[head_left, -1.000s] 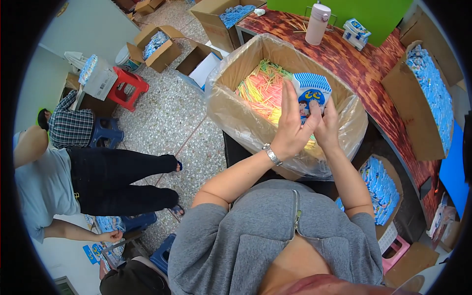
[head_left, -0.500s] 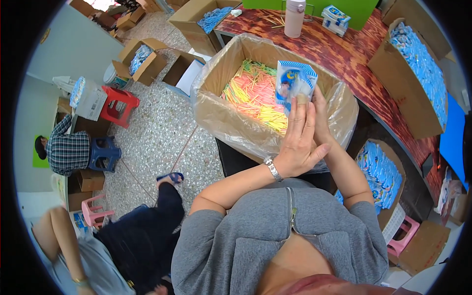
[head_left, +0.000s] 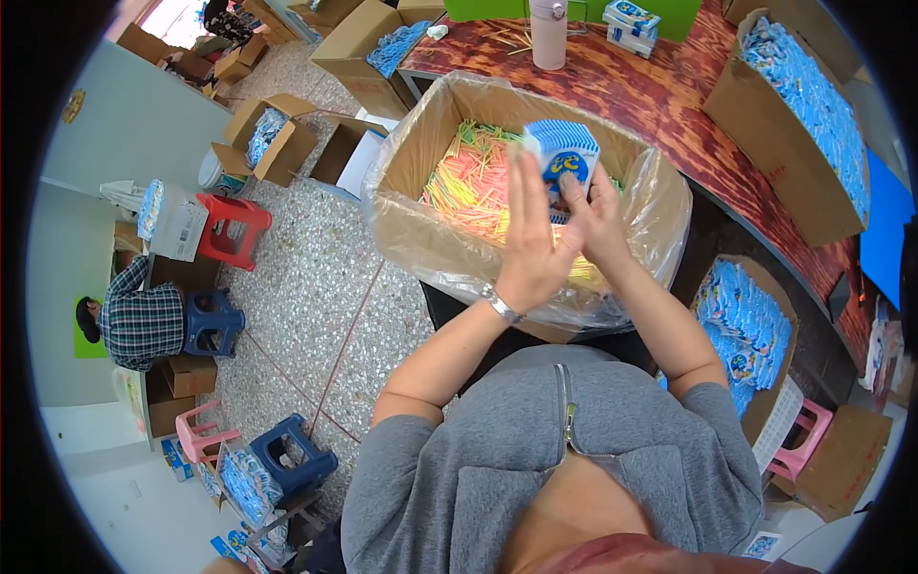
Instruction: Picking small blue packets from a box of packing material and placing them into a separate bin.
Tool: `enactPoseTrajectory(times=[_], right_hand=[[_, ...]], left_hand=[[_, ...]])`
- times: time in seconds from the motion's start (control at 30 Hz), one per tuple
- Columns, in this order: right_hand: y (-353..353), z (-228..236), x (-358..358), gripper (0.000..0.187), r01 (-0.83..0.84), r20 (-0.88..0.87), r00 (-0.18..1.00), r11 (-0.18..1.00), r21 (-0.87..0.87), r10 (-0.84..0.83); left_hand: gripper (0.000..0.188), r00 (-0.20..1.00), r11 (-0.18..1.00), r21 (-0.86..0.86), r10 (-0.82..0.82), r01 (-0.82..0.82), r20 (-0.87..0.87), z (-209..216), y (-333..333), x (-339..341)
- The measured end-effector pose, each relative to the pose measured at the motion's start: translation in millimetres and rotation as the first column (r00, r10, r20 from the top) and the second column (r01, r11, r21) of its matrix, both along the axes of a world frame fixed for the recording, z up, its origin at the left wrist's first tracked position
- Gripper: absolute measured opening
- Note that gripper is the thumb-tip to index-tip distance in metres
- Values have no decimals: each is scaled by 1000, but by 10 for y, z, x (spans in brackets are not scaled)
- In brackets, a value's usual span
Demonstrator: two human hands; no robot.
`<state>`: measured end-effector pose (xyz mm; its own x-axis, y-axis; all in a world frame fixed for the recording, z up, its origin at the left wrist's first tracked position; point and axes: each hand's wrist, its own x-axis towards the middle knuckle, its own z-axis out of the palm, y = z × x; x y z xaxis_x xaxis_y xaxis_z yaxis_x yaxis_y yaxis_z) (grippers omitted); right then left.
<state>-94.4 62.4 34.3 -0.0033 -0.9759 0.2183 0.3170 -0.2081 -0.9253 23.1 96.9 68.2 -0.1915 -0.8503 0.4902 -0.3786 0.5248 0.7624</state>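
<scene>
My right hand (head_left: 601,222) grips a blue-and-white packet (head_left: 566,143) with a striped top edge, its thumb lying across the front. My left hand (head_left: 535,234) is held up with long straight fingers beside the packet's left side. Those fingertips are a little blurred, and I cannot tell whether they touch it. Both hands are over a cardboard box (head_left: 406,165) lined with clear plastic. Loose thin sticks (head_left: 470,182) in pink, yellow and green fill the box.
A red-brown patterned table (head_left: 660,105) curves behind the box, carrying a pink bottle (head_left: 549,36) and small packs (head_left: 631,29). Cartons of blue packets (head_left: 808,100) stand at right. Stools (head_left: 234,230) and a seated person (head_left: 143,316) are at left.
The packet is turned and raised more upright. My left hand has moved off its front to its left side. The person at lower left has mostly left view, uncovering a blue stool and packets.
</scene>
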Motion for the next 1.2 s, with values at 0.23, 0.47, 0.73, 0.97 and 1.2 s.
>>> enactPoseTrajectory(times=[0.23,0.47,0.73,0.97,1.2], right_hand=[[-61,-66,-74,27,121,-64,991,990,65,-117],[-35,112,-137,27,-12,36,999,999,34,10],[168,130,-55,47,136,-729,612,949,-286,-307],[167,137,-141,37,156,-509,837,979,-134,-203],[198,97,-234,31,110,-460,877,990,-88,-138]], left_hand=[[82,952,968,-10,-243,249,184,-138,268,-177],[73,960,965,-24,255,-260,-118,-42,-88,60],[23,698,904,402,193,147,-689,-282,-259,-106],[21,576,825,460,211,329,-790,-276,-233,-155],[47,637,822,513,261,248,-726,-307,-284,-246]])
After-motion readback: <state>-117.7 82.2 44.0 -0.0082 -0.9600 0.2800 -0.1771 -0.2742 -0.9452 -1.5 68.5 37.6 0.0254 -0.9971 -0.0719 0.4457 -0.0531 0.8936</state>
